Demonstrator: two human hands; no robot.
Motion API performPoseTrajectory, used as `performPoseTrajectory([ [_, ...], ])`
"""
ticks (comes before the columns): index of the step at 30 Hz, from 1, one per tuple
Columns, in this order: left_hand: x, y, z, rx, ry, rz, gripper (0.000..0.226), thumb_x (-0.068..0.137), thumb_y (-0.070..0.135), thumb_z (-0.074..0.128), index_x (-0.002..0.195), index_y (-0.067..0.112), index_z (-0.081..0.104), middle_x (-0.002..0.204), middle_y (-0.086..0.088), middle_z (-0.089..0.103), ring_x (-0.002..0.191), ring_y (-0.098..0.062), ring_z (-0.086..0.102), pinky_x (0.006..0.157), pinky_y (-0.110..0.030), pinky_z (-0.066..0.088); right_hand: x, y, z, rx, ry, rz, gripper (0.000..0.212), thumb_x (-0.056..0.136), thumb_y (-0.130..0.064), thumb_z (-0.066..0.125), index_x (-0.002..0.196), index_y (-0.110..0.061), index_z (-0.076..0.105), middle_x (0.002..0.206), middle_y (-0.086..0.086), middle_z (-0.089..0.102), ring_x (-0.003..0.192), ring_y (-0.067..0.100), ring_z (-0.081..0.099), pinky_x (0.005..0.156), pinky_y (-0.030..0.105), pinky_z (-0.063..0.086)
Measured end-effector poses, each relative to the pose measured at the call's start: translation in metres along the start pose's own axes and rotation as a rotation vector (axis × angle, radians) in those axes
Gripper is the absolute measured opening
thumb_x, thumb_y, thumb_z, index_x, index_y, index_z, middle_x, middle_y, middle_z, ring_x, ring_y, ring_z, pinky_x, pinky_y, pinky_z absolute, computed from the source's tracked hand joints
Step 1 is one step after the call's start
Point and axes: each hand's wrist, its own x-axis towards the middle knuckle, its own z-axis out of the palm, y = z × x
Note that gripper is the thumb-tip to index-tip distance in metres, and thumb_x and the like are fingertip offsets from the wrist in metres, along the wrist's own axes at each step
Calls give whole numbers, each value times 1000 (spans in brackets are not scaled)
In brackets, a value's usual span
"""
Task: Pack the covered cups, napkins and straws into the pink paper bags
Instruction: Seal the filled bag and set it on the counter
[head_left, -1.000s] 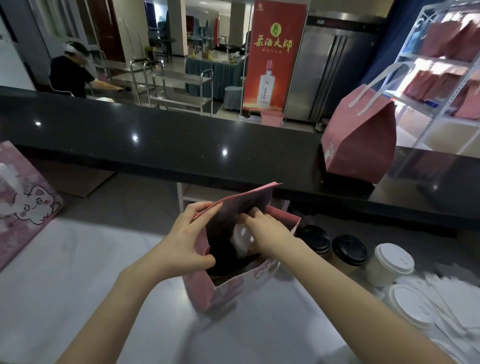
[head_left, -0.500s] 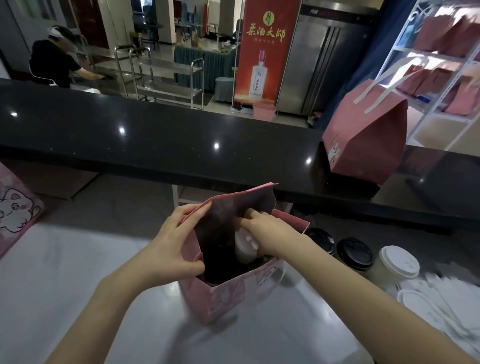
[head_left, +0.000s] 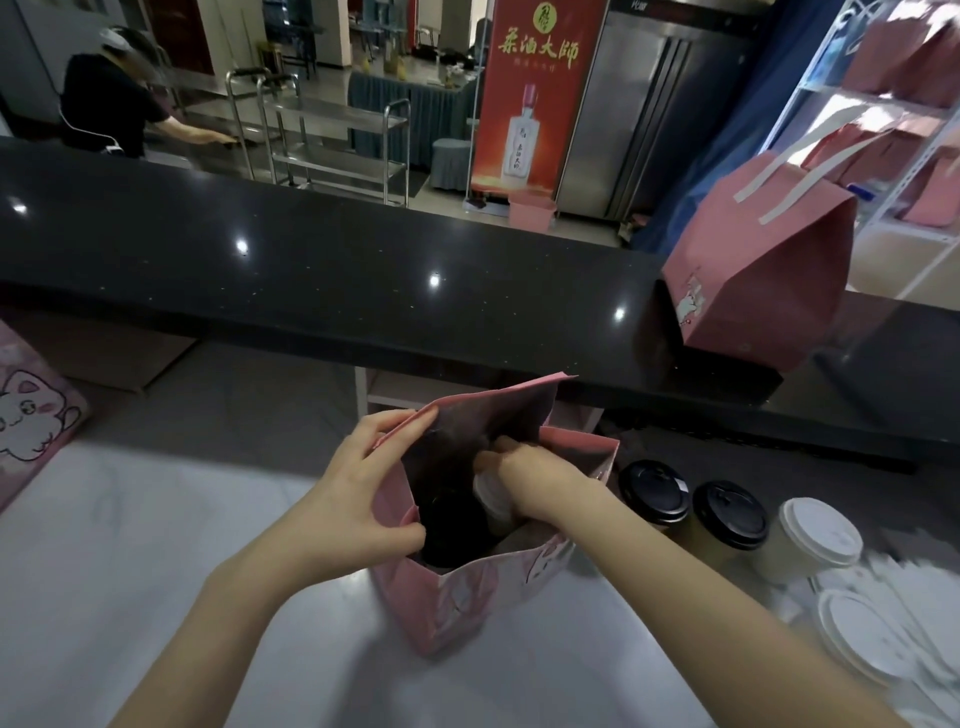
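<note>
— Fingers (head_left: 503, 446) of the right hand (head_left: 535, 480) curl over a white-lidded cup (head_left: 491, 501), upright inside the pink bag (head_left: 467, 597).
— And the left hand (head_left: 353, 499)?
— Pinches the rim open; something dark (head_left: 447, 525), perhaps another cup, sits beside.

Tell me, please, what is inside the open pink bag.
A white-lidded cup, gripped by the right hand, and a dark shape beside it, perhaps a black lid. The pink bag hides everything lower.

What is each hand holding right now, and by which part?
The left hand pinches the pink paper bag by the left rim of its open mouth. The right hand, inside the bag, grips a white-lidded cup around its top.
</note>
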Motion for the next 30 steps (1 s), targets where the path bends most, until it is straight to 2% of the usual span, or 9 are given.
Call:
performPoseTrajectory([
  [4, -1, 2, 2, 20, 90, -28, 84, 67, 44, 69, 134, 67, 24, 132, 41, 20, 128, 5, 23, 108, -30, 36, -8, 1, -1, 61, 8, -14, 59, 86, -19, 64, 140, -26, 40, 148, 7, 34, 130, 34, 41, 106, 42, 38],
  [6, -2, 4, 4, 112, 190, -45, 80, 66, 55, 63, 137, 63, 26, 129, 37, 26, 127, 1, 25, 106, -31, 30, -22, 2, -4, 123, 69, -45, 68, 83, -17, 67, 142, -33, 38, 151, 1, 32, 130, 29, 42, 104, 40, 41],
  [8, -3, 7, 8, 196, 294, -69, 79, 67, 59, 60, 141, 53, 31, 129, 30, 29, 127, -4, 27, 105, -35, 28, -41, 2, -8, 211, 196, -80, 60, 85, -26, 65, 139, -35, 41, 149, -5, 35, 126, 22, 46, 100, 35, 44],
  [11, -4, 12, 13, 172, 395, -60, 72, 71, 50, 66, 139, 41, 44, 137, 17, 36, 129, -10, 31, 108, -44, 35, -76, 0, -17, 335, 324, -143, 40, 86, -51, 58, 123, -35, 58, 129, -13, 51, 113, 9, 53, 93, 26, 46],
  [14, -5, 15, 16, 106, 455, -28, 59, 76, 27, 78, 131, 32, 56, 135, 11, 41, 127, -10, 34, 106, -43, 40, -111, -4, -17, 382, 333, -219, 42, 81, -64, 57, 111, -36, 64, 111, -20, 56, 101, -2, 51, 88, 20, 45],
  [19, -10, 22, 15, 87, 468, 11, 39, 77, 13, 78, 111, 26, 67, 126, 8, 48, 122, -12, 42, 100, -26, 38, -130, -5, -3, 87, 586, -236, 15, 87, -23, 67, 100, -22, 74, 100, -4, 70, 98, 18, 59, 95, 35, 42],
  [23, -17, 26, 12, 57, 514, 19, 28, 74, 9, 80, 87, 29, 64, 119, 9, 51, 113, -9, 49, 91, -14, 36, -132, -3, 3, 12, 777, -184, 6, 80, -15, 74, 84, -19, 76, 84, -1, 72, 86, 22, 65, 95, 40, 47],
  [27, -23, 31, 15, 104, 551, 10, 23, 73, 14, 82, 78, 28, 64, 114, 14, 52, 109, -10, 50, 91, -21, 39, -134, -3, 4, -11, 827, -160, 10, 74, -14, 79, 82, -21, 77, 82, -2, 72, 84, 22, 66, 95, 40, 47],
  [30, -23, 44, 19, 137, 570, -11, 20, 74, 17, 81, 83, 28, 68, 114, 12, 54, 110, -11, 47, 97, -42, 44, -137, -3, 6, 42, 827, -180, 14, 80, -14, 75, 93, -19, 77, 92, -1, 73, 92, 21, 65, 96, 40, 47],
])
